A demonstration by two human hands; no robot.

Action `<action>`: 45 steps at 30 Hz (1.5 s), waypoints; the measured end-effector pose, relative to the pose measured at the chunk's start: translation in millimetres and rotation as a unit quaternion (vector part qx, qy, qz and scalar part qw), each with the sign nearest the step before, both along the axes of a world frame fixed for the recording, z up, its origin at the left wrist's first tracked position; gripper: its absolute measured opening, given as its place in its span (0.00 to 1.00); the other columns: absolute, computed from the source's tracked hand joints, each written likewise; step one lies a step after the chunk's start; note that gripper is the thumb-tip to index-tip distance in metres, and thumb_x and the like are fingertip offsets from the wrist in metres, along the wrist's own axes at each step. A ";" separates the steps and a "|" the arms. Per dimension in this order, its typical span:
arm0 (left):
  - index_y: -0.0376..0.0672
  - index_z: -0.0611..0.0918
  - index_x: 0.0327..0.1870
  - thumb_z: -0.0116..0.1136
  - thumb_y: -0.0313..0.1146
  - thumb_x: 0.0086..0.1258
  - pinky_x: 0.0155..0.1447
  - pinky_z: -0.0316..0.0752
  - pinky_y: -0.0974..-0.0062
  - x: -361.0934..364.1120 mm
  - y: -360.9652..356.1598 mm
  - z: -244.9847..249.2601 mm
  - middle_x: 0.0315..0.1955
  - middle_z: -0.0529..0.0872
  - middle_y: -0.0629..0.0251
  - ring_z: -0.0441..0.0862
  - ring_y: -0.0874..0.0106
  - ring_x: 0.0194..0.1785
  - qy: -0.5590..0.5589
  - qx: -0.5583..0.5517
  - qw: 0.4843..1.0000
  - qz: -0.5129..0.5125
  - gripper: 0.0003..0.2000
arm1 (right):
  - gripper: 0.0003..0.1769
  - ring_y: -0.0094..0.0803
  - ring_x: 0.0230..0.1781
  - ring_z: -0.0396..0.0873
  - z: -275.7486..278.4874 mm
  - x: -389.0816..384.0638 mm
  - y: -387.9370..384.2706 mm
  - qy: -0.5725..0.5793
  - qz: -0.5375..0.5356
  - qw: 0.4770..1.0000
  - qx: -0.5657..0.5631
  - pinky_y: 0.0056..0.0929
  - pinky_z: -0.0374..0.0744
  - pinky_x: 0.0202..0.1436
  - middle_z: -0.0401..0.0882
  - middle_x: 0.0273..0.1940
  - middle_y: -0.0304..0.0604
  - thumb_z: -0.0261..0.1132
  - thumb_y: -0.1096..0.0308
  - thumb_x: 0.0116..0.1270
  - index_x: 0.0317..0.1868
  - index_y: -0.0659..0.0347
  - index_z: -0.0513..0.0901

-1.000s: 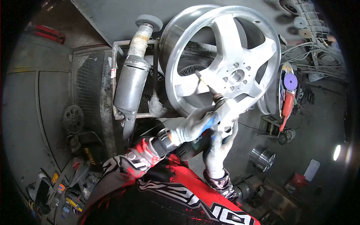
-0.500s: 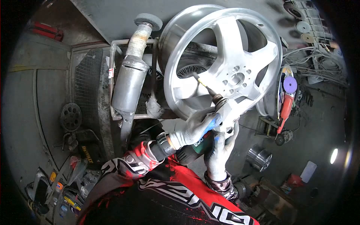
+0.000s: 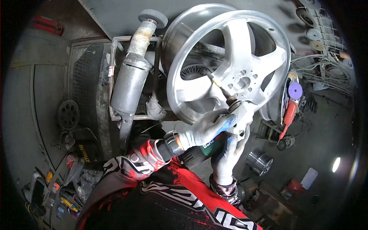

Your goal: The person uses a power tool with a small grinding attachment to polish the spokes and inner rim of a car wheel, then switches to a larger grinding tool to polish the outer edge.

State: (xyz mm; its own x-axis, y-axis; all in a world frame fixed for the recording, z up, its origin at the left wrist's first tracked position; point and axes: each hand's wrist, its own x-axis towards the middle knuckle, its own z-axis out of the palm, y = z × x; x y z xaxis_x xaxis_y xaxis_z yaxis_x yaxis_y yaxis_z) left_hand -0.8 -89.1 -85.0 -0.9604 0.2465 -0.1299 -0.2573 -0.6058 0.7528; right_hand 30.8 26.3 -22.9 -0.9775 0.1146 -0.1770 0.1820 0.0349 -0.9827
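A silver five-spoke alloy wheel rim point(image 3: 238, 48) stands in front of me, its face tilted toward me. Both my hands wear white knitted gloves with blue patches. They are wrapped round a rotary power tool point(image 3: 209, 148) with a green body and a pale metal head. My left hand point(image 3: 205, 129) grips it from the left, near the head. My right hand point(image 3: 230, 153) closes on it from the right, lower down. A slim shaft point(image 3: 222, 89) reaches up and left from the head, its tip overlapping the edge of a spoke near the window.
Left of the rim, a grey metal canister point(image 3: 130, 84) with a pipe leans against a frame, near a grinding wheel point(image 3: 153, 17). A red angle grinder point(image 3: 290, 115) with a purple disc hangs on the right. Cables point(image 3: 326, 63) lie behind it, and a shiny metal cylinder point(image 3: 259, 161) is below.
Both hands and the power tool have moved to the right, carrying the shaft tip along the spoke. The view has shifted slightly. The grip is unchanged.
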 end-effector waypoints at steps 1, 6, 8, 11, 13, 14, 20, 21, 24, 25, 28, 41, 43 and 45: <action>0.29 0.75 0.64 0.51 0.44 0.81 0.56 0.74 0.79 -3.8 4.1 -5.3 0.45 0.84 0.65 0.78 0.80 0.49 0.004 0.014 1.000 -0.014 0.24 | 0.44 0.35 0.66 0.71 2.7 -1.9 -4.5 0.004 -0.016 1.000 -0.015 0.35 0.71 0.69 0.68 0.68 0.50 0.66 0.65 0.72 0.80 0.64 0.50; 0.29 0.76 0.63 0.51 0.43 0.81 0.56 0.74 0.78 5.5 4.3 -6.1 0.45 0.84 0.64 0.78 0.79 0.49 0.002 0.013 1.000 0.008 0.24 | 0.44 0.34 0.64 0.71 4.0 0.5 -0.9 -0.012 0.009 1.000 -0.009 0.34 0.71 0.68 0.68 0.68 0.50 0.66 0.65 0.73 0.80 0.63 0.50; 0.29 0.76 0.63 0.50 0.43 0.81 0.56 0.74 0.77 7.6 4.3 -5.8 0.45 0.84 0.64 0.78 0.79 0.49 -0.005 0.008 1.000 0.024 0.23 | 0.44 0.34 0.64 0.71 4.3 0.8 -0.4 -0.023 0.019 1.000 -0.001 0.34 0.71 0.68 0.68 0.67 0.50 0.67 0.65 0.73 0.80 0.63 0.50; 0.29 0.75 0.64 0.50 0.44 0.81 0.57 0.74 0.76 2.9 5.8 -4.1 0.46 0.84 0.63 0.79 0.78 0.49 0.046 -0.034 0.997 0.059 0.24 | 0.44 0.34 0.64 0.71 5.9 -1.1 1.3 -0.014 0.019 1.000 -0.009 0.34 0.71 0.68 0.68 0.68 0.50 0.67 0.65 0.73 0.80 0.63 0.50; 0.31 0.79 0.56 0.53 0.49 0.78 0.55 0.77 0.68 -6.4 10.2 -5.5 0.41 0.87 0.49 0.85 0.65 0.47 0.028 -0.035 0.998 0.050 0.25 | 0.44 0.34 0.64 0.71 5.9 -6.4 1.3 0.008 0.003 1.000 0.000 0.34 0.71 0.68 0.68 0.68 0.50 0.66 0.68 0.72 0.80 0.63 0.50; 0.31 0.79 0.56 0.53 0.49 0.78 0.55 0.77 0.68 -9.0 9.7 -5.2 0.41 0.87 0.49 0.85 0.65 0.47 0.028 -0.035 0.998 0.050 0.25 | 0.44 0.34 0.64 0.71 6.2 -8.0 -0.2 0.008 0.004 1.000 0.001 0.34 0.71 0.68 0.68 0.68 0.50 0.66 0.68 0.72 0.80 0.63 0.50; 0.29 0.79 0.58 0.51 0.48 0.79 0.54 0.77 0.68 2.1 2.0 -3.0 0.42 0.87 0.49 0.85 0.66 0.47 0.035 -0.044 0.995 0.083 0.25 | 0.44 0.33 0.64 0.70 0.3 -3.4 -2.2 0.006 0.009 0.999 0.043 0.34 0.70 0.68 0.68 0.67 0.49 0.66 0.69 0.70 0.80 0.64 0.50; 0.28 0.77 0.60 0.49 0.47 0.81 0.53 0.77 0.70 7.4 2.1 -5.2 0.42 0.87 0.52 0.84 0.69 0.46 0.048 -0.033 0.993 0.102 0.25 | 0.45 0.33 0.64 0.70 -0.2 0.5 -3.3 -0.002 0.017 1.000 0.024 0.34 0.70 0.68 0.68 0.67 0.49 0.66 0.69 0.70 0.80 0.64 0.50; 0.29 0.76 0.62 0.49 0.46 0.81 0.53 0.77 0.71 26.1 -0.7 -7.9 0.42 0.87 0.57 0.83 0.73 0.46 0.016 -0.032 0.993 0.110 0.25 | 0.42 0.36 0.68 0.70 1.0 12.0 -3.2 -0.009 0.077 0.997 0.028 0.37 0.69 0.71 0.66 0.71 0.48 0.64 0.61 0.76 0.81 0.61 0.50; 0.30 0.75 0.63 0.50 0.46 0.81 0.53 0.76 0.72 31.9 -2.5 -9.9 0.43 0.86 0.60 0.82 0.75 0.46 0.016 -0.039 0.993 0.112 0.25 | 0.42 0.36 0.68 0.70 -0.3 14.9 -5.2 -0.001 0.087 0.996 0.011 0.37 0.69 0.71 0.66 0.71 0.48 0.64 0.61 0.76 0.81 0.61 0.50; 0.30 0.76 0.63 0.50 0.46 0.81 0.53 0.76 0.72 37.2 -4.7 -5.7 0.42 0.86 0.59 0.81 0.75 0.46 0.001 -0.035 0.993 0.116 0.25 | 0.42 0.36 0.68 0.70 -3.9 17.9 -2.2 0.004 0.099 0.995 0.001 0.37 0.69 0.71 0.66 0.71 0.49 0.64 0.60 0.76 0.81 0.61 0.49; 0.30 0.78 0.58 0.50 0.47 0.81 0.55 0.75 0.73 18.3 -6.9 -2.1 0.43 0.87 0.58 0.80 0.76 0.46 0.034 0.014 0.997 0.065 0.24 | 0.46 0.35 0.66 0.70 -4.8 17.4 -4.4 0.006 0.026 1.000 0.014 0.37 0.70 0.70 0.65 0.70 0.50 0.67 0.62 0.73 0.81 0.63 0.49; 0.30 0.78 0.59 0.50 0.47 0.81 0.54 0.75 0.73 29.9 -7.9 -1.8 0.43 0.87 0.59 0.80 0.76 0.46 0.022 0.009 0.997 0.079 0.24 | 0.45 0.35 0.65 0.71 -10.3 24.7 -2.8 0.015 0.052 0.997 0.048 0.37 0.72 0.68 0.67 0.69 0.49 0.67 0.61 0.74 0.81 0.60 0.48; 0.30 0.77 0.62 0.49 0.48 0.81 0.54 0.75 0.74 39.1 -14.2 -7.2 0.42 0.85 0.63 0.79 0.77 0.45 0.004 0.009 0.998 0.067 0.26 | 0.46 0.35 0.65 0.71 -7.9 30.2 -12.6 0.013 0.056 0.998 0.018 0.36 0.72 0.68 0.67 0.69 0.48 0.67 0.61 0.74 0.81 0.61 0.49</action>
